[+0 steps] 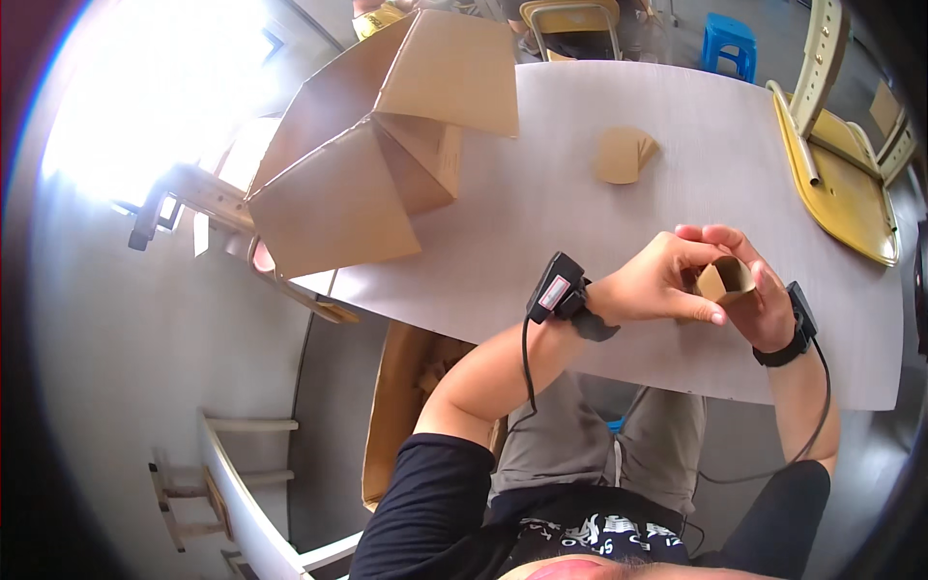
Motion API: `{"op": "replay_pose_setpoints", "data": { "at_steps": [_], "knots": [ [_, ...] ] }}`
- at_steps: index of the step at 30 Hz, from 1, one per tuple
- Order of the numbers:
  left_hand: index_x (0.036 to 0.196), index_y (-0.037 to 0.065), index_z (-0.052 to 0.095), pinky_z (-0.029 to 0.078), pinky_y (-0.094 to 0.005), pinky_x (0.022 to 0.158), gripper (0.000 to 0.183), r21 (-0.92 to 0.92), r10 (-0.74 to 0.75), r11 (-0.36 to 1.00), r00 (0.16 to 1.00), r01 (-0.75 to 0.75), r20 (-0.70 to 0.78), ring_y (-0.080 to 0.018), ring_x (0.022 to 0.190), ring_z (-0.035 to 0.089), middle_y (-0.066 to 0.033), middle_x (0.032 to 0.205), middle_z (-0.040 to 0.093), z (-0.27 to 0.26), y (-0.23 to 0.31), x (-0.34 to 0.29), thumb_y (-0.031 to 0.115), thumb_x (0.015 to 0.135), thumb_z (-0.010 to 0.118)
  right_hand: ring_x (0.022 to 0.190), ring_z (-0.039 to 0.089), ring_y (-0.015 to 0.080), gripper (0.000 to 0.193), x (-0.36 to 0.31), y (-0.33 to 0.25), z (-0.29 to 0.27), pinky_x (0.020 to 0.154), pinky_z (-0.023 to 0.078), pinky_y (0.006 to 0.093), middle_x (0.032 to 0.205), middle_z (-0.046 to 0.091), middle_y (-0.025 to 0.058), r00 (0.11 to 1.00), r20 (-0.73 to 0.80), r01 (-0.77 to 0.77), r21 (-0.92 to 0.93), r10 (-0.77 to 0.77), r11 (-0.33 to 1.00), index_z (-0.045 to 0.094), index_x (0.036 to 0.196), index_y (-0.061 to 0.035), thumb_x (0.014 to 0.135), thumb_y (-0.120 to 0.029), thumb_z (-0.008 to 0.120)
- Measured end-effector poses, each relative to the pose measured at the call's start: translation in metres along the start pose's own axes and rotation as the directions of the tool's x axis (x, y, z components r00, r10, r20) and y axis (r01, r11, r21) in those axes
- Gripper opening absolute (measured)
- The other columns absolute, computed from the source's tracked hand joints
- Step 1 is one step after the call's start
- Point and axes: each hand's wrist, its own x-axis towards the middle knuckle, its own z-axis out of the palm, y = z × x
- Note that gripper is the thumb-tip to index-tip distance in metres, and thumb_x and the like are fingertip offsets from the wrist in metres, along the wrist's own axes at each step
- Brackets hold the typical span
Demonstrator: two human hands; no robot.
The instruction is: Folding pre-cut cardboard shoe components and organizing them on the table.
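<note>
A small brown cardboard sleeve (713,283), folded into an open-ended tube, is held up over the table's near right part. My left hand (646,280) grips it from the left, thumb along the near side. Around its right side curl the fingers of my right hand (770,317), partly behind the sleeve. Each wrist wears a black strapped device with a cable. Farther off on the table lie flat brown cardboard pieces (619,157), overlapping, apart from both hands.
A large open cardboard box (333,208) with spread flaps stands on the table's (541,208) left. Another open box (385,416) sits below the near edge. A yellow chair (851,217) is at the right, a blue stool (730,43) beyond the table. Other people are partly visible behind.
</note>
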Motion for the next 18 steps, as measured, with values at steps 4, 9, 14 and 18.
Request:
{"op": "replay_pose_setpoints", "data": {
  "at_steps": [4, 9, 14, 18],
  "knots": [
    [0.119, 0.004, 0.07, 0.056, -0.0353, 0.082, 0.059, 0.344, 0.145, 0.928, 0.989, -0.144, 0.024, -0.0247, 0.093, 0.072, -0.0092, 0.103, 0.074, 0.004, -0.001, 0.002, 0.031, 0.072, 0.095, 0.133, 0.054, 0.0293, 0.069, -0.005, 0.003, -0.006, 0.114, 0.042, 0.0439, 0.152, 0.045, 0.0213, 0.998, -0.066, -0.014, -0.169, 0.002, 0.986, 0.046, 0.139, -0.0094, 0.089, -0.048, 0.073],
    [0.125, 0.004, 0.067, 0.055, -0.0344, 0.083, 0.068, 0.304, 0.251, 0.922, 0.968, -0.238, -0.004, -0.025, 0.095, 0.071, -0.0103, 0.106, 0.072, 0.006, -0.002, 0.0, 0.037, 0.072, 0.094, 0.133, 0.054, 0.029, 0.073, -0.002, 0.0, 0.001, 0.114, 0.044, 0.0435, 0.154, 0.042, 0.0209, 1.0, 0.008, 0.012, 0.058, -0.012, 0.998, 0.044, 0.14, -0.0125, 0.084, -0.044, 0.079],
    [0.135, 0.003, 0.062, 0.052, -0.0328, 0.087, 0.077, 0.144, 0.169, 0.977, 0.982, -0.156, -0.081, -0.0209, 0.098, 0.068, -0.0098, 0.108, 0.07, 0.014, -0.004, 0.0, 0.036, 0.073, 0.094, 0.137, 0.05, 0.0288, 0.076, -0.004, 0.003, 0.0, 0.115, 0.042, 0.0435, 0.155, 0.04, 0.0209, 0.998, 0.02, 0.064, -0.05, -0.063, 0.997, 0.041, 0.143, -0.0093, 0.086, -0.044, 0.078],
    [0.135, 0.006, 0.062, 0.053, -0.0347, 0.086, 0.074, 0.069, 0.076, 0.995, 0.986, -0.066, -0.151, -0.0231, 0.097, 0.068, -0.0101, 0.107, 0.07, 0.025, 0.005, 0.0, 0.03, 0.073, 0.094, 0.133, 0.053, 0.0279, 0.066, -0.007, 0.007, -0.002, 0.113, 0.044, 0.0422, 0.151, 0.045, 0.0208, 0.996, -0.077, 0.044, -0.052, -0.047, 0.998, 0.042, 0.143, -0.0074, 0.089, -0.031, 0.072]
  ]
}}
